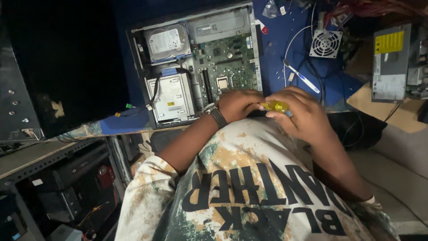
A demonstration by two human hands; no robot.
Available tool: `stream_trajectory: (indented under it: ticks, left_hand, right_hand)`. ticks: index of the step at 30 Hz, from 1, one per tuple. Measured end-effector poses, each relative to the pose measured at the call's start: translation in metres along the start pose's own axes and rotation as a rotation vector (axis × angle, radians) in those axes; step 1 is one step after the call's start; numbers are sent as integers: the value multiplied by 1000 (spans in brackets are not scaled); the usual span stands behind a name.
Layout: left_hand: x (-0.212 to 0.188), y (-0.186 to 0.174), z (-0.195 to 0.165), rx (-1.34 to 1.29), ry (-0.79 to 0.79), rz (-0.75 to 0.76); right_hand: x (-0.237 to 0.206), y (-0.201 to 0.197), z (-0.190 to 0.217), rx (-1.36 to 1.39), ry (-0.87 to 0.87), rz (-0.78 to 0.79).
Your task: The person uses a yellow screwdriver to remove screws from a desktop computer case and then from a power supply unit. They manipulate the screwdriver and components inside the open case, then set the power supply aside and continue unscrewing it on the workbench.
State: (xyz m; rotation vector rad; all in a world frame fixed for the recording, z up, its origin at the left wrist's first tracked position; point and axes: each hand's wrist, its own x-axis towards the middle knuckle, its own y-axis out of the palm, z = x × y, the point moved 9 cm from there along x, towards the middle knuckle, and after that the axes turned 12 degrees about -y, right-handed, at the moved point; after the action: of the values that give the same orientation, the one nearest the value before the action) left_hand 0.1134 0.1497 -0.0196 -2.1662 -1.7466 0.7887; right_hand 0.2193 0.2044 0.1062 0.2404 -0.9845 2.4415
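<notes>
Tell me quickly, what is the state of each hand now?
Left hand: curled closed at the open computer case; any grip is hidden.
Right hand: closed on a yellow screwdriver handle.

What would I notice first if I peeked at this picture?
Probably the opened computer case at top centre, with its green motherboard and silver hard drive showing. Just below it, the left hand and right hand meet around a yellow screwdriver handle.
</notes>
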Motion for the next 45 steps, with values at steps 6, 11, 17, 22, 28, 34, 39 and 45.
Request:
stream_trajectory:
  ticks: [6,11,17,22,28,34,39,45]
  left_hand:
    - [2,-1,0,-54,54,-22]
    - [2,1,0,-45,30,-5]
    - [-1,-4,-6,-55,61,-27]
    - [-3,-5,-8,-86,62,-8]
    - [-4,-4,-10,-34,50,-7]
    - [-4,-3,-8,-55,66,-14]
    - [-2,-1,-4,-29,53,-24]
    - [-2,2,2,25,19,-16]
  right_hand:
    - [1,0,-6,20,24,3]
    - [1,0,-4,22,3,17]
    - [2,0,1,18,-4,22]
    - [2,1,4,-1,-3,20]
    - [1,-2,12,6,-47,7]
    - [3,0,11,9,-21,21]
    - [1,2,8,18,14,35]
    - [7,5,16,9,-27,77]
